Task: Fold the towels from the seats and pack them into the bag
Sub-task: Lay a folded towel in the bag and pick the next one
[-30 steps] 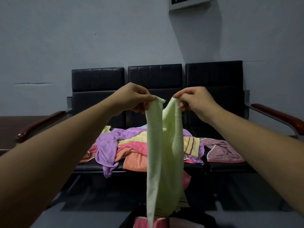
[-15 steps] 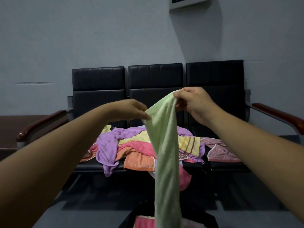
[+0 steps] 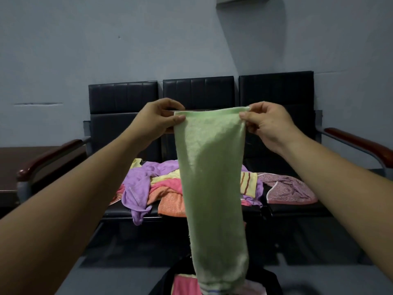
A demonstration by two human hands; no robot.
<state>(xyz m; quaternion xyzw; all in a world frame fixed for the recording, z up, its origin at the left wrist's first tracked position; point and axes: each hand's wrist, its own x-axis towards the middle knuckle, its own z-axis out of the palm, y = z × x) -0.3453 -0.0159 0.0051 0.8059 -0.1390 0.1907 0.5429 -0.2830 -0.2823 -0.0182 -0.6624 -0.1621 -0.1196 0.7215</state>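
A pale green towel (image 3: 212,177) is held up in the air in front of a row of three black seats (image 3: 197,92). Its top edge is stretched flat and nearly level between the two hands, and the rest is left hanging straight down as one long, narrow strip. The cloth is seen to be soft terry, matt and slightly fuzzy, with a few shallow creases and a darker, shadowed patch near the middle. At the bottom a paler woven band is crossed by a thin blue line. This end is hung over the open mouth of a black bag (image 3: 272,282) at the lower edge of the view; whether the bag is touched cannot be told.

The left top corner is pinched by the left hand (image 3: 157,118) between the thumb and curled fingers, and the right top corner is pinched in the same way by the right hand (image 3: 268,124). Both arms are stretched forward, with the hands kept apart by the towel's width.

Inside the bag a pink towel (image 3: 185,286) is seen. On the middle seat a loose heap is piled: a purple towel (image 3: 138,184), an orange towel (image 3: 172,201) and a yellow striped towel (image 3: 247,184). A mauve patterned towel (image 3: 289,190) is spread on the right seat.
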